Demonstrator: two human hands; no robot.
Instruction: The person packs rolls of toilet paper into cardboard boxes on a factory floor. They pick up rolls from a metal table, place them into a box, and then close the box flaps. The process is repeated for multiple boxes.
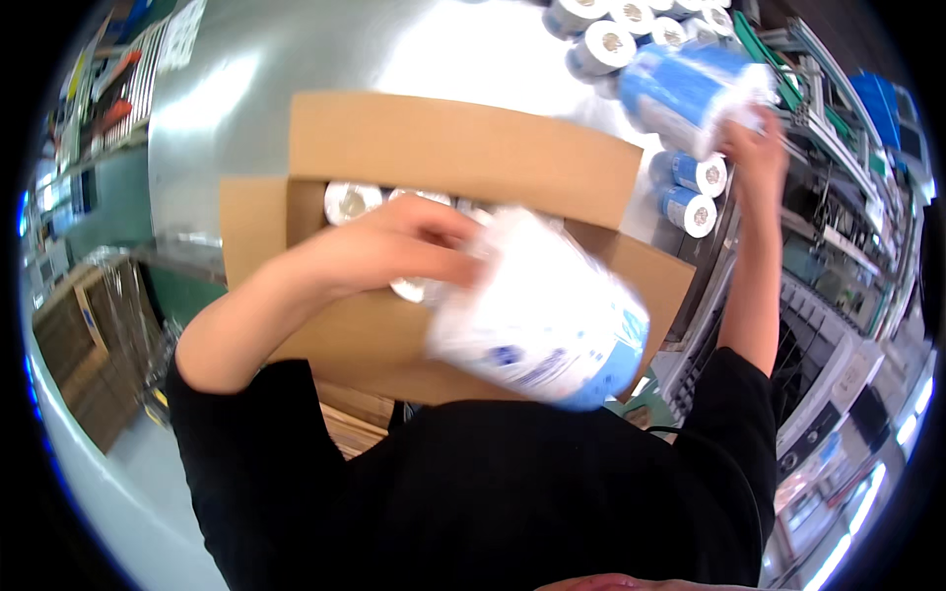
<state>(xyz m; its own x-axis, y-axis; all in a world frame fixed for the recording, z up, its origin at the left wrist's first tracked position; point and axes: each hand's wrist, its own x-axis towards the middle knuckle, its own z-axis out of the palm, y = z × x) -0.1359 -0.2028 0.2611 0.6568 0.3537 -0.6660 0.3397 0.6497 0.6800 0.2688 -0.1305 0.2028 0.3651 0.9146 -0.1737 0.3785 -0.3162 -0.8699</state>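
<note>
My left hand (pixel 429 241) is closed on the end of a large white-and-blue wrapped paper roll (pixel 557 320), tilted above the right front part of an open cardboard box (pixel 453 143). Several wrapped rolls (pixel 352 202) stand inside the box, their round white ends up; my left arm and the held roll cover part of them. Out at the upper right, my right hand (pixel 757 153) grips the bunched white wrap at the end of another blue-and-white roll (pixel 680 94). That roll is blurred and lies roughly sideways, above the metal table.
The box flaps spread out over the shiny metal table (pixel 236 108). More wrapped rolls (pixel 604 47) lie at the far right, with two smaller-looking ones (pixel 688 212) nearer the table's right edge. Machine rails (pixel 828 108) run along the right. A wooden crate (pixel 89 345) stands at left.
</note>
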